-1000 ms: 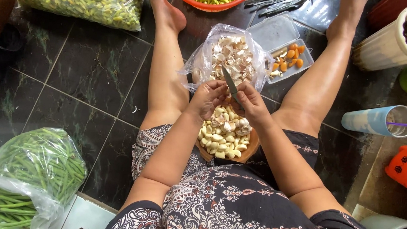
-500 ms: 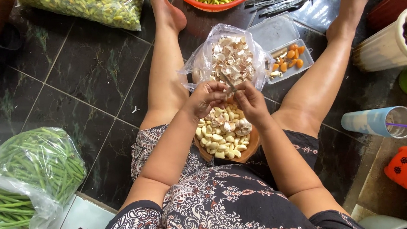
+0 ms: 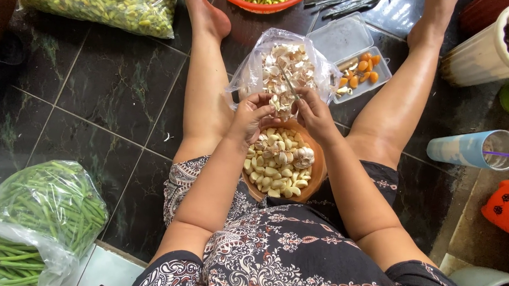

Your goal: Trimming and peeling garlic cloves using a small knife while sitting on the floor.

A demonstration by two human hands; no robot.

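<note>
A garlic clove (image 3: 278, 105) is pinched between the curled fingers of the left hand (image 3: 254, 115) just above the centre of the frame, and a small knife (image 3: 289, 85) is gripped in the closed fingers of the right hand (image 3: 313, 112), its thin blade angled up and to the left over the clove. Both hands are held close together, almost touching, directly above the far rim of a brown bowl (image 3: 316, 175) that is filled with peeled pale cloves and rests between the thighs at mid-frame. Just beyond the hands, a clear plastic bag (image 3: 252, 73) of papery garlic skins is set on the dark tiled floor (image 3: 94, 105). To its right, a clear plastic box (image 3: 353, 41) with small orange pieces is seen. A bag of green beans (image 3: 42, 207) is placed at the lower left, and a bag of chopped greenish vegetables (image 3: 99, 1) at the upper left. A tumbler (image 3: 469, 149) lies at the right edge.
</note>
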